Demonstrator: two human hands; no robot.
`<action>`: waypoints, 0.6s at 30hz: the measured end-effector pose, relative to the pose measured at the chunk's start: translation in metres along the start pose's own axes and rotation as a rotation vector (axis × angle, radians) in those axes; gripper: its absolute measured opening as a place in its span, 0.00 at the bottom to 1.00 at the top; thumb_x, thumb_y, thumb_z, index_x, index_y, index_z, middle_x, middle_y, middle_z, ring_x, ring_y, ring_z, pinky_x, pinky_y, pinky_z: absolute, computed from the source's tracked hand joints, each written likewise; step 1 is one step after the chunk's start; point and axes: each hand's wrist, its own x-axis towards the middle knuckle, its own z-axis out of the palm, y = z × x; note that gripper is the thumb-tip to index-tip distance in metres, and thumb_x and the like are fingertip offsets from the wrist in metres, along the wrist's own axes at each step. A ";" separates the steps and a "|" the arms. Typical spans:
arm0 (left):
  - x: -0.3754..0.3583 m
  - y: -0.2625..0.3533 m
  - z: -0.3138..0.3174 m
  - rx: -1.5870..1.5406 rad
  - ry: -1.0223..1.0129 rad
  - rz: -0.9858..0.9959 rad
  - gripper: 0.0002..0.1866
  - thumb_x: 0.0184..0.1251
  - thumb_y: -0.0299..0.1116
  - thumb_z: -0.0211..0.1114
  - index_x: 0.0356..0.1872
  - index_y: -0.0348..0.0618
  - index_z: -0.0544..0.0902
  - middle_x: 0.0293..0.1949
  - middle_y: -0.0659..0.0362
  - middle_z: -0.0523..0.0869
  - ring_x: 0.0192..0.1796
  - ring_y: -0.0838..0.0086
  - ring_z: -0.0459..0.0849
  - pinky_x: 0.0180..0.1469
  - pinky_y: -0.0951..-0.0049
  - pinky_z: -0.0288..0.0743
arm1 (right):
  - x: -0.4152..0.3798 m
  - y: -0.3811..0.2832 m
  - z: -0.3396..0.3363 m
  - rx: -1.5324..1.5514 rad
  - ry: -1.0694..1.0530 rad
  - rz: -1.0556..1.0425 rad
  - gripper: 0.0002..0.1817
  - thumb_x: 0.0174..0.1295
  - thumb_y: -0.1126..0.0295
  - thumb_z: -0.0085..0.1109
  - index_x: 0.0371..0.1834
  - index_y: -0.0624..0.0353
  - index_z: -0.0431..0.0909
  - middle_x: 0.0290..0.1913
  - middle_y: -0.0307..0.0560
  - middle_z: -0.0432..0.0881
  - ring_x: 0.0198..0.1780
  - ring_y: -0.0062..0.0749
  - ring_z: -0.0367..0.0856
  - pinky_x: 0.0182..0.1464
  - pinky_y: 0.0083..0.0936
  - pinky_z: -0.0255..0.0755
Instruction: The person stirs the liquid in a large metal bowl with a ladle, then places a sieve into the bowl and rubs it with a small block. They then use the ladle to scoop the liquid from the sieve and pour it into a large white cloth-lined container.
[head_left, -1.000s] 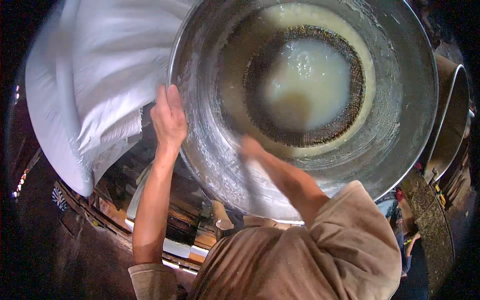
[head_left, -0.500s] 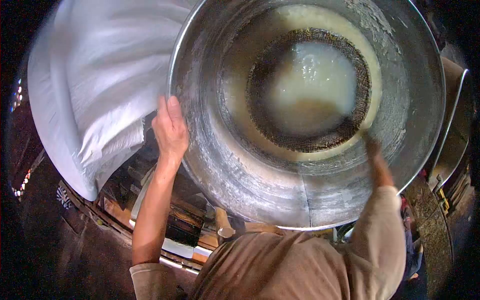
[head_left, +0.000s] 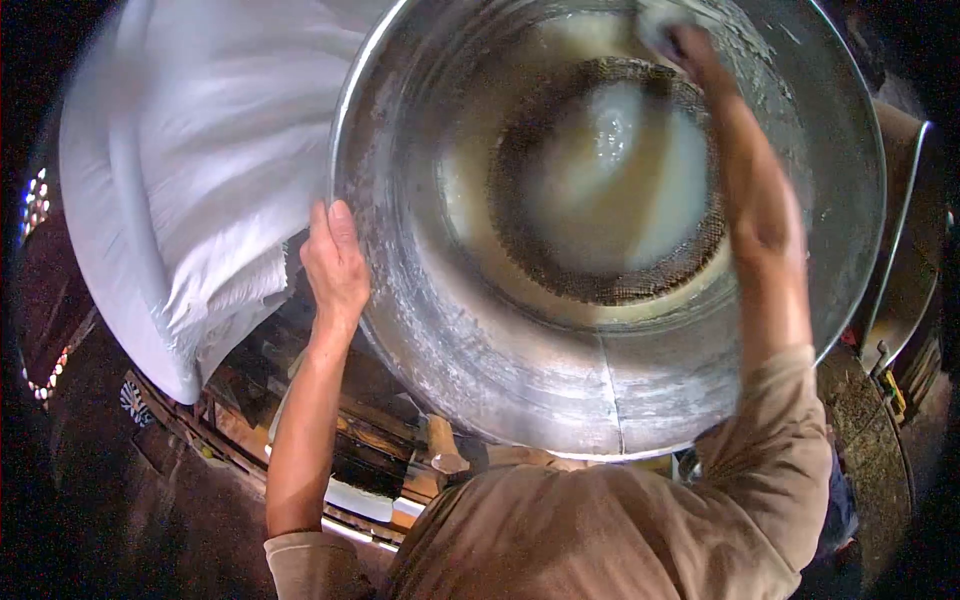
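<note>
The left hand [head_left: 337, 262] is partly curled and has hold of the rim of a big round metal pot [head_left: 500, 375], at the pot's left side. The right hand [head_left: 685, 45] is inside the pot by its far wall, the forearm reaching across the right side; it is blurred beside a whitish smear, so I cannot tell how far open it is or whether it has hold of anything. The pot sits right in front of the person, its inner wall streaked with white. Within it a dark woven ring [head_left: 620, 290] surrounds cloudy liquid [head_left: 590, 215], with more pale liquid outside the ring. Beyond the left hand, a white cloth [head_left: 225, 160] hangs just beside the pot. A short wooden post [head_left: 446, 445] is near the pot's lower edge, and a second metal pot [head_left: 905, 240] stands to the right.
</note>
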 end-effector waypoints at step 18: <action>0.000 -0.002 0.003 0.065 -0.035 -0.035 0.32 0.67 0.49 0.40 0.48 0.19 0.66 0.27 0.38 0.75 0.31 0.56 0.75 0.38 0.65 0.67 | -0.486 -0.086 0.232 -0.139 -0.756 0.009 0.17 0.51 0.67 0.46 0.44 0.55 0.75 0.44 0.54 0.77 0.46 0.50 0.76 0.48 0.38 0.70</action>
